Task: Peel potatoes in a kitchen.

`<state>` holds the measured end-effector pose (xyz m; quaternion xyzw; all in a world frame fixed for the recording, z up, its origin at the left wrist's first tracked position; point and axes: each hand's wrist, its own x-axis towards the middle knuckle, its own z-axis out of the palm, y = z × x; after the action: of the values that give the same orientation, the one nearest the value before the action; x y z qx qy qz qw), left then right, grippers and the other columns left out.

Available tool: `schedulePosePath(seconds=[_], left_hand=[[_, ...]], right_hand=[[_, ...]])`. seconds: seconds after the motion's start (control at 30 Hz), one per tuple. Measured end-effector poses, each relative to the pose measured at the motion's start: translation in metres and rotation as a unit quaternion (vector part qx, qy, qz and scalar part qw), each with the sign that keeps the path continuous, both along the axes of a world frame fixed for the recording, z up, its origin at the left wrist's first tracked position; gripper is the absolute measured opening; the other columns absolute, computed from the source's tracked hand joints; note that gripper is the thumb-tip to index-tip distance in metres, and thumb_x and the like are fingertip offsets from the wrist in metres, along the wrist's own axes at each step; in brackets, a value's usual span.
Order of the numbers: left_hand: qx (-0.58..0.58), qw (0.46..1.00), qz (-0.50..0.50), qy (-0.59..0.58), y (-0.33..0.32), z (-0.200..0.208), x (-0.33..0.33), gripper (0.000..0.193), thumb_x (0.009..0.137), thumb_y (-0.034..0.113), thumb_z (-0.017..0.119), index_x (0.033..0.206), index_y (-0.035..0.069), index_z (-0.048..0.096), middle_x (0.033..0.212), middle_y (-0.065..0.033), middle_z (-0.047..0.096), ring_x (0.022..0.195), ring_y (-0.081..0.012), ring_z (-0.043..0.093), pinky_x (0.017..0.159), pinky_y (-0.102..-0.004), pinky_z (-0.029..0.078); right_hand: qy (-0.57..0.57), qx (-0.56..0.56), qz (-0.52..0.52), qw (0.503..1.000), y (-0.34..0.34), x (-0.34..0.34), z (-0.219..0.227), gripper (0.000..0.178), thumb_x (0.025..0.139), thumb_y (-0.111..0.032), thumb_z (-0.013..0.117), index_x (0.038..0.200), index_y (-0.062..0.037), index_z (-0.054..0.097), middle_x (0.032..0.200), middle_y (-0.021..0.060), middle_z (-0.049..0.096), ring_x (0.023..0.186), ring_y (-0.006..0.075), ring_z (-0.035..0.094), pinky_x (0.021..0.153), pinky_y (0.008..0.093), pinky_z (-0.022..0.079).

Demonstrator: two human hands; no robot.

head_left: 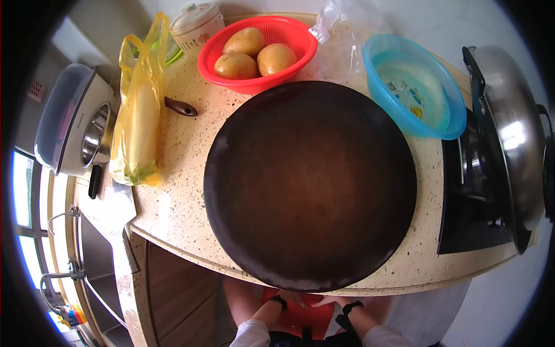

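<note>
A large round dark-brown cutting board lies flat on the speckled counter. My left hand and my right hand are low at the counter's front edge, just below the board's near rim. That rim and the counter edge hide most of their fingers, so whether they hold anything does not show. Dark bands circle both wrists. Beyond the board stands a red plastic colander with three potatoes in it. To its right is a light-blue plastic basin.
A yellow plastic bag with a pale vegetable stands left, beside a dark handle. A cleaver lies by the sink. A steel bowl, lidded pot, clear bag and wok on the stove surround the board.
</note>
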<state>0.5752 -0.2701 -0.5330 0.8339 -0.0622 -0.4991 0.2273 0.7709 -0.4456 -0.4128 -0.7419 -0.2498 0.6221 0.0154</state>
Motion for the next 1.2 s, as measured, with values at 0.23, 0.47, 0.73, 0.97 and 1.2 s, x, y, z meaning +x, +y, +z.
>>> schedulePosePath(seconds=[0.23,0.47,0.73,0.97,1.2], left_hand=[[-0.036,0.996,0.004,0.084,0.050,0.015,0.026,0.085,0.066,0.064,0.060,0.126,0.005,0.047,0.135,-0.0175,0.039,0.126,-0.0314,0.036,0.103,-0.0423,0.029],[-0.055,0.987,0.012,0.151,0.067,0.016,0.069,0.085,0.067,0.065,0.059,0.126,0.005,0.047,0.135,-0.0171,0.038,0.126,-0.0312,0.035,0.104,-0.0419,0.029],[-0.064,0.975,-0.012,0.213,0.041,0.020,0.120,0.086,0.067,0.066,0.058,0.126,0.005,0.046,0.136,-0.0165,0.037,0.127,-0.0310,0.034,0.104,-0.0413,0.028],[-0.061,0.969,-0.007,0.240,0.035,-0.015,0.107,0.087,0.067,0.067,0.056,0.126,0.005,0.046,0.137,-0.0161,0.036,0.127,-0.0308,0.033,0.105,-0.0409,0.028],[-0.069,0.977,0.058,0.191,0.056,-0.003,0.106,0.085,0.071,0.070,0.050,0.126,0.005,0.046,0.134,-0.0146,0.041,0.124,-0.0308,0.039,0.103,-0.0376,0.031]], right_hand=[[-0.018,0.069,0.133,0.989,0.031,-0.011,-0.015,0.044,0.078,-0.041,0.059,0.107,-0.0076,0.058,0.093,0.0116,0.063,0.095,0.0249,0.057,0.078,0.0374,0.046],[-0.055,0.146,0.268,0.951,0.060,-0.025,-0.040,0.042,0.080,-0.039,0.056,0.107,-0.0072,0.058,0.089,0.0123,0.064,0.096,0.0254,0.057,0.078,0.0392,0.046],[0.143,0.334,0.218,0.906,0.121,0.012,0.153,0.048,0.093,-0.021,0.039,0.136,-0.0039,0.028,0.140,0.0158,0.032,0.126,0.0281,0.036,0.105,0.0347,0.029],[-0.278,0.573,0.087,0.766,0.185,0.147,0.333,0.050,0.094,-0.030,0.041,0.129,0.0060,0.037,0.134,0.0242,0.036,0.128,0.0314,0.033,0.105,0.0348,0.027],[-0.317,0.333,0.250,0.853,0.290,0.165,0.287,0.072,0.091,-0.056,0.012,0.141,-0.0034,0.011,0.147,0.0180,0.005,0.136,0.0335,0.003,0.106,0.0547,0.008]])
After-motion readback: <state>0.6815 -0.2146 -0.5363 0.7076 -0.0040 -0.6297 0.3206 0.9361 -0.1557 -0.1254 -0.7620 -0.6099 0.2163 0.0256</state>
